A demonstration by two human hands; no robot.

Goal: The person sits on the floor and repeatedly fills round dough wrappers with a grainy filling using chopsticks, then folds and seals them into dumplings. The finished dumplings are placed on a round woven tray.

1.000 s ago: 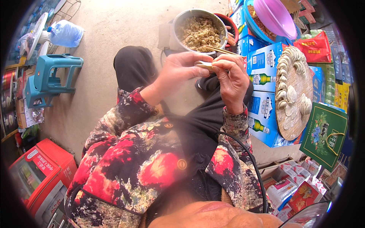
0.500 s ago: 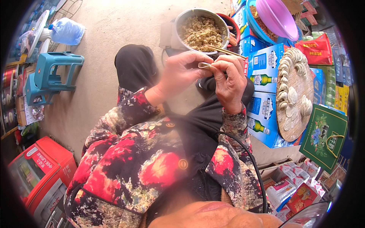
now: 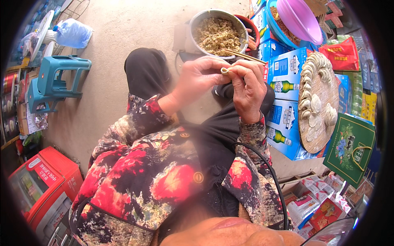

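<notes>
Between my two hands, just in front of the filling bowl, is a small pale dumpling (image 3: 224,70) with its dough edge folded over. My left hand (image 3: 201,76) pinches it from the left with thumb and fingers. From the other side, my right hand (image 3: 247,88) grips its edge between thumb and forefinger. Beyond them stands a metal bowl (image 3: 191,30) of chopped filling (image 3: 217,35), with chopsticks (image 3: 244,55) lying across its near rim. To the right, a round board (image 3: 328,123) carries rows of finished dumplings (image 3: 305,86) and flat dough wrappers (image 3: 315,119).
Blue drink cartons (image 3: 283,115) support the board. Behind them are a pink basin (image 3: 299,18) and a blue basin (image 3: 269,6). A green gift box (image 3: 349,149) stands at the right. Blue stools (image 3: 61,74) and a red display cooler (image 3: 47,184) are on the left.
The dumpling's dough has gone from an open, elongated loop to a smaller, rounder fold between my fingertips. Both hands stay in nearly the same place.
</notes>
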